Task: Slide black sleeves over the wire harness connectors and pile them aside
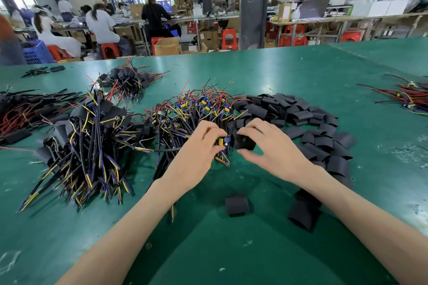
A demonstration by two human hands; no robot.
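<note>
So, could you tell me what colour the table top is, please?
Green, with pale scuffs; the table top shows best in the head view.

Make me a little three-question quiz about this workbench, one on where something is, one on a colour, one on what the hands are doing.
1. Where does the loose pile of empty sleeves lie?
A. To the right of the hands
B. Far left
C. On the floor

2. What colour is the table?
A. Grey
B. Green
C. White

3. What is the right hand doing?
A. Resting flat
B. Pinching a black sleeve
C. Holding scissors

Answers:
1. A, the sleeves spread out right of both hands.
2. B, the bare surface is green.
3. B, its thumb and fingers grip the sleeve facing the connector held by the left hand.
</note>
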